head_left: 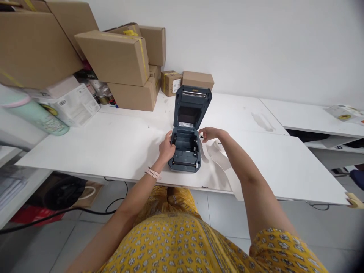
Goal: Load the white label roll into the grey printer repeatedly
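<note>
A dark grey label printer [185,155] sits on the white table with its lid raised and its inner bay showing. My left hand [166,148] grips the printer's left wall, thumb over the edge and fingers along the outside. At the printer's right side, my right hand [211,134] is closed around a small white paper roll [201,135] with a dark core, largely hidden by the fingers. A loose paper strip trails below this hand. Behind my right forearm lies another white roll [218,145], partly covered. A long paper strip [223,161] runs beside it and over the table's front edge.
Stacked cardboard boxes [133,94] stand at the back left, with smaller boxes [197,79] behind the printer. A mint green bottle [42,115] leans at the far left beside a white box [78,106]. Black cables [93,211] lie below the table [85,148].
</note>
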`<action>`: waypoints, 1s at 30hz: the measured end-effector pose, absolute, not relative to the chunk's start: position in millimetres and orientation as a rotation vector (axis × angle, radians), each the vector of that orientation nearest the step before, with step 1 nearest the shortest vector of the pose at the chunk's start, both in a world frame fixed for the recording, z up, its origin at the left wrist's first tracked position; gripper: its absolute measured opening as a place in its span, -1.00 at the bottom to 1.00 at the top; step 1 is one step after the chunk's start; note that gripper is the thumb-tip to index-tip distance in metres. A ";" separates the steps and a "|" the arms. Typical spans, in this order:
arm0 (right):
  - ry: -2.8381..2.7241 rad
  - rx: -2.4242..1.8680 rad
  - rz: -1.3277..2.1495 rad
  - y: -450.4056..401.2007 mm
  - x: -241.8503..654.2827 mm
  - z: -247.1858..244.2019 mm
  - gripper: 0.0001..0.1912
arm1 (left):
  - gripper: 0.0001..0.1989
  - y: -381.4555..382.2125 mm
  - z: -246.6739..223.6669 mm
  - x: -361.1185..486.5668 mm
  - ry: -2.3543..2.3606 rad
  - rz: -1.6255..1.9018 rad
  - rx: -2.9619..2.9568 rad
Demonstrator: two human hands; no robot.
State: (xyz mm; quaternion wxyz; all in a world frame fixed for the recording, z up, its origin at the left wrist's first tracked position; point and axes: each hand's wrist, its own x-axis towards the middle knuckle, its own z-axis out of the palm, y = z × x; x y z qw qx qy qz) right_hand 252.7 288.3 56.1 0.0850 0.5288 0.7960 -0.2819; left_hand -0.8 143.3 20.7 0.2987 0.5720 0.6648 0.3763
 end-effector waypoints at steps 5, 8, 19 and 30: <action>2.416 1.537 -0.942 272.6 259.6 58.0 -0.51 | -0.21 142.9 19.5 -1.9 1.751 1.015 1.511; 2.479 1.608 -1.099 254.6 274.8 76.4 -0.56 | -0.23 143.2 19.6 -1.6 1.756 1.023 1.502; 2.817 1.002 -1.088 207.6 193.3 100.5 -0.68 | -0.25 140.1 23.8 -3.0 1.694 1.057 1.392; 2.658 1.055 -0.263 190.6 161.6 75.5 -0.60 | -0.14 155.5 -8.3 -1.2 1.352 1.279 1.054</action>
